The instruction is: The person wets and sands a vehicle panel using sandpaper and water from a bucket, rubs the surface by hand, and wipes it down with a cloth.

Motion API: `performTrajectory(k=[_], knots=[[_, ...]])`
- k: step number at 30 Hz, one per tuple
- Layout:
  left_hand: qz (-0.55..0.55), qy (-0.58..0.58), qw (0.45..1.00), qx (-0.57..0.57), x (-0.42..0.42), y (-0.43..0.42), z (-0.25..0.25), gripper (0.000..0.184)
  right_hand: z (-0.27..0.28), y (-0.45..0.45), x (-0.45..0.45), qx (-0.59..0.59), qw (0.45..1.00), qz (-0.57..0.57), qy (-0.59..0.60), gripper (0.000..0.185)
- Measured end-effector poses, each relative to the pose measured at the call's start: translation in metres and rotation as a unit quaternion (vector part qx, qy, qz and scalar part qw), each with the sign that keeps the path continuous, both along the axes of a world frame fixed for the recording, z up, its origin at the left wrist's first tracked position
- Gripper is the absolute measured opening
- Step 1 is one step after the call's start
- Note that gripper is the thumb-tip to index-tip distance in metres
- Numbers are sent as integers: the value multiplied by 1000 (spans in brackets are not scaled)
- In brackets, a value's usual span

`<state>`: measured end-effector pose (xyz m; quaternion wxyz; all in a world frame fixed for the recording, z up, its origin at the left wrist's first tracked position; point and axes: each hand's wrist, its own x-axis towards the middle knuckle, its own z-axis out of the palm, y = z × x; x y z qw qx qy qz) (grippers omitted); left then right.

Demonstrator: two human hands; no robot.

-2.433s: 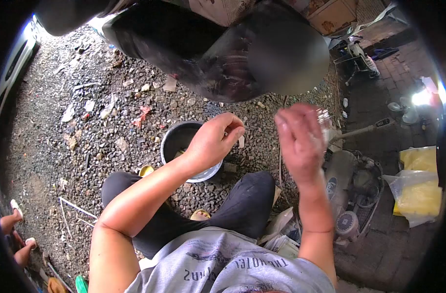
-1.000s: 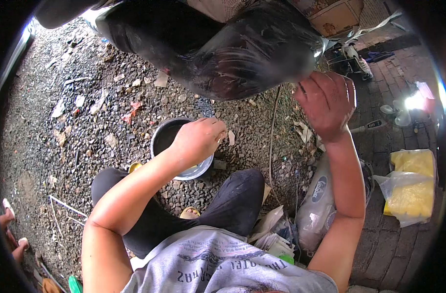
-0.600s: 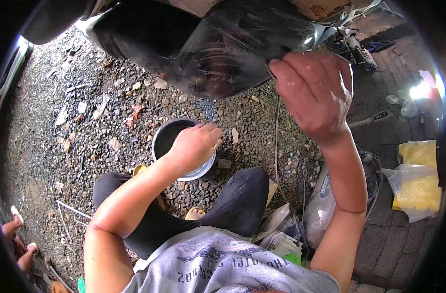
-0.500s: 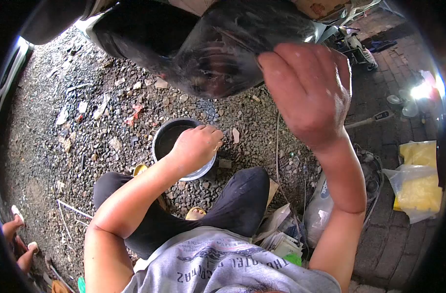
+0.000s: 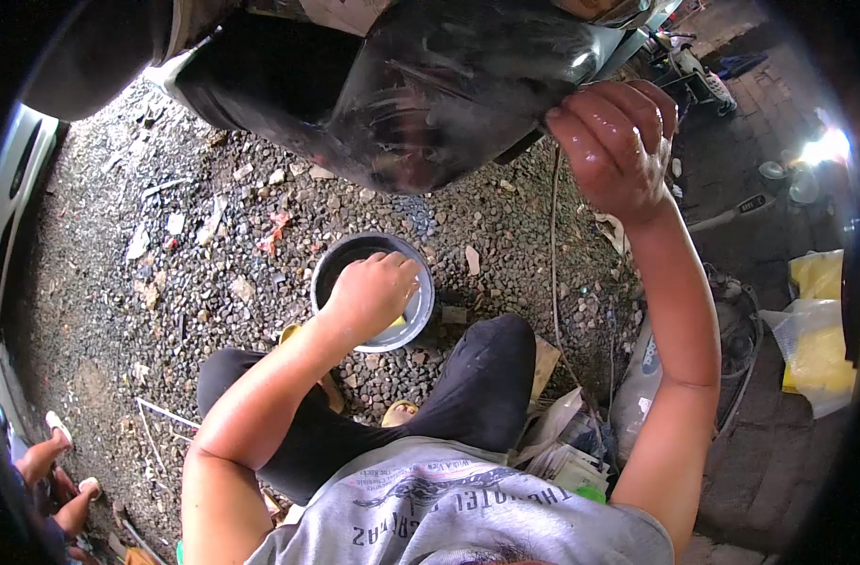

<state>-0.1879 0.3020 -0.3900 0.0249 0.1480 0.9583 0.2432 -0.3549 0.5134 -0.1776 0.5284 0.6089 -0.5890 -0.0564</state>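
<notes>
Over the bucket (image 5: pixel 426 315), which has a grey rim and stands on gravel, is my left hand (image 5: pixel 375 290), its fingers curled down; anything inside them is hidden. My right hand (image 5: pixel 616 141) is raised at the right end of a dark, wet, glossy panel (image 5: pixel 449 94), fingers bent together against its edge. A small dark thing shows at its fingertips, too little to name. Something yellow (image 5: pixel 398 321) shows inside the bucket beside my left wrist.
A grey cylindrical machine (image 5: pixel 637 381) lies at the right, near a thin cable (image 5: pixel 555 273). Yellow packets in clear plastic (image 5: pixel 820 363) are farther right. Papers (image 5: pixel 566 466) lie beside my knee. Another person's legs (image 5: pixel 46 455) show at the lower left.
My right hand has moved from above the gravel up to the panel, then along its surface toward the right end. My left hand has come down closer over the bucket. The view has shifted slightly.
</notes>
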Motion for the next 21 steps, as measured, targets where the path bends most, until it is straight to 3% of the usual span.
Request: performTrajectory(k=[4,6,8,11,12,14,17,21], knots=[[5,17,1000,9,6,-6,-2,21,-7,23,-27,-41,997,-67,-6,31],[-13,48,999,6,6,-8,-3,20,-18,28,-4,-117,985,-85,-99,27],[-7,-11,1000,-5,4,-6,3,22,-38,14,35,-228,945,-90,-218,23],[-20,-15,1000,-12,0,-5,-4,23,-64,-26,83,-454,758,-10,-468,17],[-24,-19,999,-19,-3,-5,-8,23,-68,-38,96,-519,614,-9,-595,13],[-32,-33,998,-33,-7,-4,-14,24,-67,-59,94,-585,358,215,-696,16],[-43,-21,998,-39,-9,-3,-16,21,-59,-77,93,-623,230,283,-692,18],[-44,-50,997,-42,-9,0,-8,21,-60,-85,82,-657,236,285,-656,19]])
